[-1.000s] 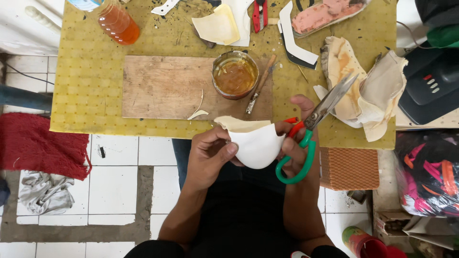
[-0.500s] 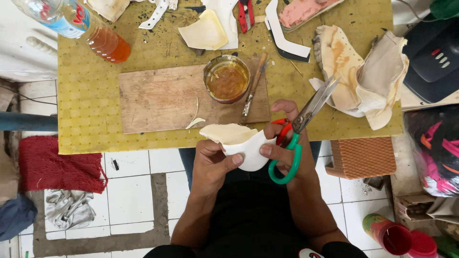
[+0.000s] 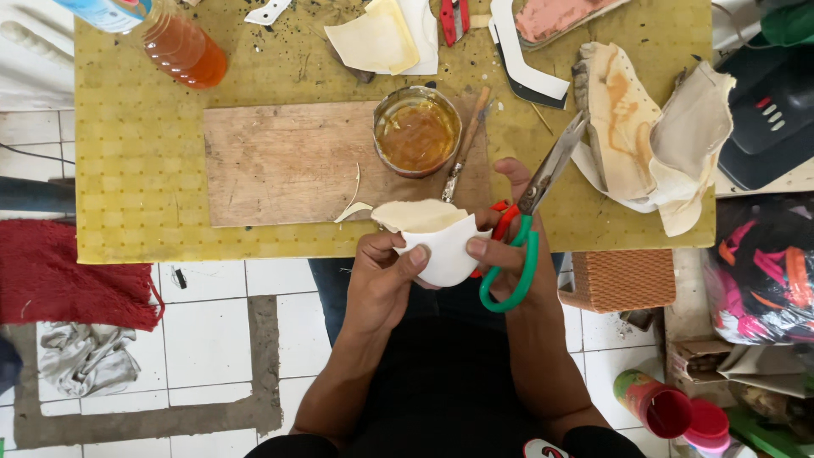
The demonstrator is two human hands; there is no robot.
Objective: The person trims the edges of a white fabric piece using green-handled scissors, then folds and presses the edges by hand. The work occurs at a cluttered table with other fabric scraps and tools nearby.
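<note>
From the head view, looking down over the person's shoulders, the left hand (image 3: pixel 383 276) is wrapped around a curved white piece (image 3: pixel 441 246) of sheet material, thumb on its front and fingers behind, gripping it firmly just off the near edge of the yellow table (image 3: pixel 136 187). The right hand (image 3: pixel 509 254) has its fingers through the green and red loops of a pair of scissors (image 3: pixel 534 212), closed around the handles, with one fingertip also pressing on the white piece; the blades point up and away over the table and look nearly closed. The piece sits between both hands, above the person's lap, not resting on anything

I'd judge this is trimming in hand: the piece is being turned and lined up for a cut, blades not yet on its edge. The next move seems to call for bringing the blades down to the rim and steadying the curve with the left thumb

On room: the wooden board (image 3: pixel 280 161) lies just beyond the hands, with a tin of amber glue (image 3: pixel 417 131) and a brush (image 3: pixel 465 140) on it near the scissor tips. A heap of pale cut leather (image 3: pixel 644 136) crowds the right, and an orange bottle (image 3: pixel 178 47) stands well apart at far left. Open space is mostly over the lap
</note>
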